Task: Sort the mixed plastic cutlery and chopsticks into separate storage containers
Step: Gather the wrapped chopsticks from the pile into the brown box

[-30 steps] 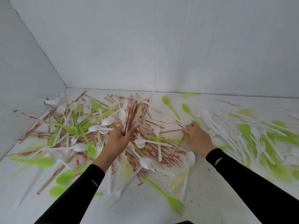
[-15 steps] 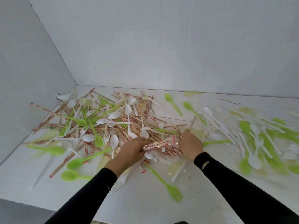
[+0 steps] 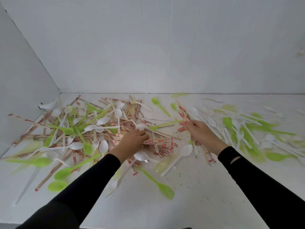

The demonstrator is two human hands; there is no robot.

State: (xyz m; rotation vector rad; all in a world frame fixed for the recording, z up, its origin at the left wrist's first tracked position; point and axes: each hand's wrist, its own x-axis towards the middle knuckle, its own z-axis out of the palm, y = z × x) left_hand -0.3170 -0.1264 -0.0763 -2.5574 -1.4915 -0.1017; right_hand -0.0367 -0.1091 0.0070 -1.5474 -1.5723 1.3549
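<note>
A tangled heap of paper-wrapped chopsticks point(image 3: 128, 119), white spoons point(image 3: 103, 120) and green spoons and forks covers the white table's left and middle. My left hand point(image 3: 132, 142) lies on this heap, fingers curled over a few wrapped chopsticks point(image 3: 158, 141). My right hand point(image 3: 201, 134) grips a bundle of wrapped chopsticks point(image 3: 184, 113) that runs slantwise through the fist, its lower ends at the wrist. To the right lies a spread of white and green cutlery point(image 3: 239, 129), blurred.
White walls close the table at the back point(image 3: 148, 55) and on the left point(image 3: 21, 96). A green fork point(image 3: 165, 190) and a white fork point(image 3: 110, 189) lie loose near the front. No storage container is in view.
The chopstick bundle went from upright in my left hand to level between both hands, and is now in my right hand alone. My left hand dropped onto the heap.
</note>
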